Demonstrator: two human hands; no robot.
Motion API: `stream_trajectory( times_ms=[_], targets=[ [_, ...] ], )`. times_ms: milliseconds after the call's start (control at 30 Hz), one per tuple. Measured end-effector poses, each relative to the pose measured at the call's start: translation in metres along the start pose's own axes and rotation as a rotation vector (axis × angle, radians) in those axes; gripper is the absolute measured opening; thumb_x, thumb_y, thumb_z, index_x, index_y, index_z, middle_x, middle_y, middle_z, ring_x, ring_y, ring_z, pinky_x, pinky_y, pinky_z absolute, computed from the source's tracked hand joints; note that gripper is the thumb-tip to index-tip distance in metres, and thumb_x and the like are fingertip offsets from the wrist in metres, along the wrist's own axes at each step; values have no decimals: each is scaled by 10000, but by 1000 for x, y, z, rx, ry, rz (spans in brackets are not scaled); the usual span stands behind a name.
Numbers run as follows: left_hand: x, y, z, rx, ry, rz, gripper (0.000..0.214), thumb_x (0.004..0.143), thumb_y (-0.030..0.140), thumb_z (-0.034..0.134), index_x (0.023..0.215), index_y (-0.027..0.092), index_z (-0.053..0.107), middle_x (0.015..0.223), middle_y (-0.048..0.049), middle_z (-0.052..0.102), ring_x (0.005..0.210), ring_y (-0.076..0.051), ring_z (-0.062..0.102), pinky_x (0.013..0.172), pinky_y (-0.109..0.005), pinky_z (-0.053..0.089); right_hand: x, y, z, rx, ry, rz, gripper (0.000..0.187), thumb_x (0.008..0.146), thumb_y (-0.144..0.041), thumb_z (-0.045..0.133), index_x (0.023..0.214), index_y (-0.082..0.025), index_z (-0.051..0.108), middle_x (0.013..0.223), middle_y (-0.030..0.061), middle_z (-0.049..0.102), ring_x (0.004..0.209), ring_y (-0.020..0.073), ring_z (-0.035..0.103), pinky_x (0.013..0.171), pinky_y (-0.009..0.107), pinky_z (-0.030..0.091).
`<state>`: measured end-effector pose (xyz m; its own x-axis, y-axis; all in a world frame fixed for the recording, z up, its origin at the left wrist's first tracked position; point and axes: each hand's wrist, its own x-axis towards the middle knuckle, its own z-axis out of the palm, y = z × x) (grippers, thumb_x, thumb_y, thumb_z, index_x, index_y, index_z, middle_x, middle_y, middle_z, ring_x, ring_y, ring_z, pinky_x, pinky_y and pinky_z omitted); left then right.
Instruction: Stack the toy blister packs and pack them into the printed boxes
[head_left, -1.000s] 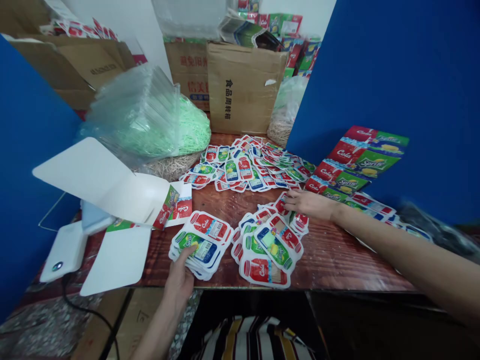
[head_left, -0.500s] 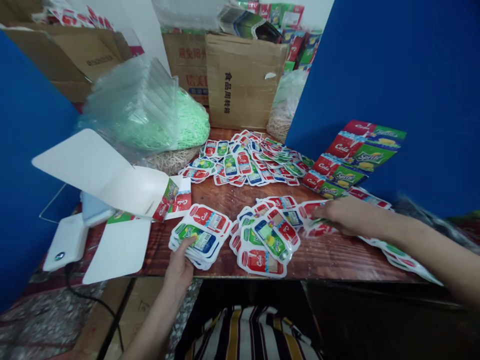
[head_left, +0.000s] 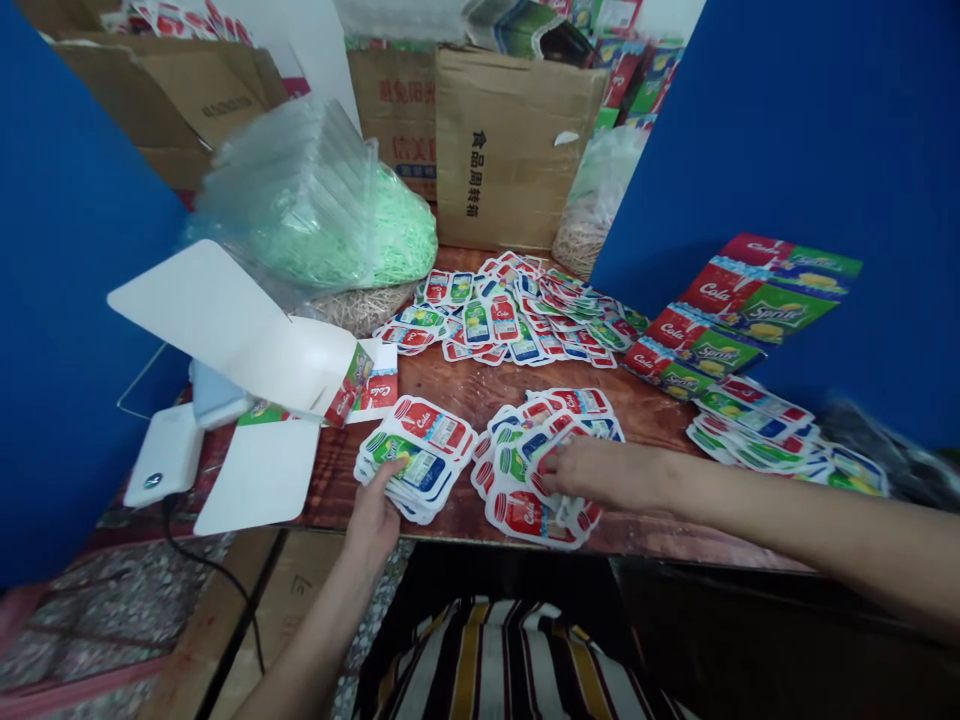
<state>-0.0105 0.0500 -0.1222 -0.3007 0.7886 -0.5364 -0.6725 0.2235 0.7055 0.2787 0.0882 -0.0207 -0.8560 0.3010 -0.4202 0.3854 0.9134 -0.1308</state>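
My left hand (head_left: 377, 510) grips the near edge of a neat stack of flat, jar-shaped Cola and Sprite packets (head_left: 435, 425), its thumb on top and the other fingers mostly hidden. Over a loosely fanned pile of similar packets (head_left: 517, 515) in the middle, my right hand (head_left: 581, 465) is closed on a red-and-white packet (head_left: 559, 440). The fingers cover part of that packet. Further right, beyond my right forearm, lies another overlapping heap of packets (head_left: 750, 425).
A larger packet heap (head_left: 517, 310) spreads across the table's back. Folded white card boxes (head_left: 262, 470) and a white device (head_left: 165, 455) with a cable sit left. Printed Cola-Sprite cartons (head_left: 720, 310) lean right. Bagged green shreds (head_left: 405, 225), a cardboard box (head_left: 517, 150) and blue panels (head_left: 825, 150) surround the table.
My right hand has moved left from the right-hand packets to the middle pile, bringing a packet. My left hand keeps its hold on the stack. The camera view has shifted slightly.
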Motion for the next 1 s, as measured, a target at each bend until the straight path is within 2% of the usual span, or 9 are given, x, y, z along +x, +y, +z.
stream_trajectory(
  times_ms=[100, 167, 233, 300, 367, 433, 533, 733, 1000],
  targets=[
    [0, 0, -1, -3, -6, 0, 361, 672, 53, 721, 1015, 153, 671, 954, -41, 733, 781, -175, 704, 737, -279, 588, 2, 0, -11, 1, 9, 1, 247, 784, -63, 524, 949, -153, 684, 1009, 99, 669, 723, 172, 593, 597, 283, 352],
    [-1, 0, 0, -5, -7, -2, 359, 678, 54, 713, 1022, 148, 669, 940, -44, 733, 773, -172, 704, 724, -270, 585, -2, -4, -20, 114, -70, 3, 302, 710, -86, 611, 984, -178, 697, 912, 68, 688, 691, 168, 584, 562, 270, 335],
    [-1, 0, 1, -5, 0, 0, 359, 679, 49, 705, 1024, 145, 668, 922, -43, 735, 762, -168, 703, 725, -270, 585, -9, -11, -26, 234, -156, -3, 467, 618, -92, 682, 1066, -224, 691, 758, 9, 681, 616, 151, 560, 513, 251, 307],
    [-2, 1, 2, -9, 7, 0, 352, 676, 47, 704, 1013, 144, 669, 913, -39, 736, 759, -166, 703, 728, -270, 585, -13, -18, -26, 213, -233, 15, 518, 545, -100, 729, 1043, -240, 703, 653, -21, 652, 544, 142, 527, 476, 247, 277],
    [-2, 2, 3, -13, 8, -7, 340, 673, 49, 707, 998, 143, 672, 914, -37, 737, 758, -166, 703, 729, -272, 586, -13, -23, -17, 89, -286, 84, 372, 537, -71, 725, 886, -202, 734, 606, -2, 635, 521, 147, 517, 485, 255, 282],
    [-2, 2, 4, -16, 11, -14, 332, 668, 48, 709, 985, 142, 676, 907, -35, 738, 750, -165, 702, 727, -273, 587, -8, -22, -5, -55, -293, 164, 193, 599, -17, 670, 701, -175, 715, 580, 24, 623, 520, 146, 517, 530, 269, 322],
    [-3, 2, 4, -12, 15, -17, 336, 663, 50, 713, 983, 147, 678, 897, -30, 739, 751, -167, 702, 726, -271, 584, 5, -14, 11, -217, -181, 140, 213, 722, 0, 593, 637, -173, 683, 600, 32, 613, 545, 149, 519, 600, 302, 375],
    [1, -1, 0, -9, -2, -3, 363, 650, 80, 744, 1000, 150, 673, 920, -33, 738, 787, -175, 705, 747, -274, 573, 17, 6, 18, -330, 142, -247, 156, 819, -110, 605, 680, -166, 648, 1022, 103, 602, 907, 223, 524, 590, 313, 386],
    [-1, 0, 1, -18, 8, 2, 386, 643, 71, 745, 1013, 161, 675, 952, -27, 736, 780, -167, 700, 723, -264, 575, 0, 20, 16, -280, 226, -292, 120, 894, -133, 521, 867, -190, 623, 1059, 68, 591, 970, 205, 498, 771, 326, 417]
  ],
)
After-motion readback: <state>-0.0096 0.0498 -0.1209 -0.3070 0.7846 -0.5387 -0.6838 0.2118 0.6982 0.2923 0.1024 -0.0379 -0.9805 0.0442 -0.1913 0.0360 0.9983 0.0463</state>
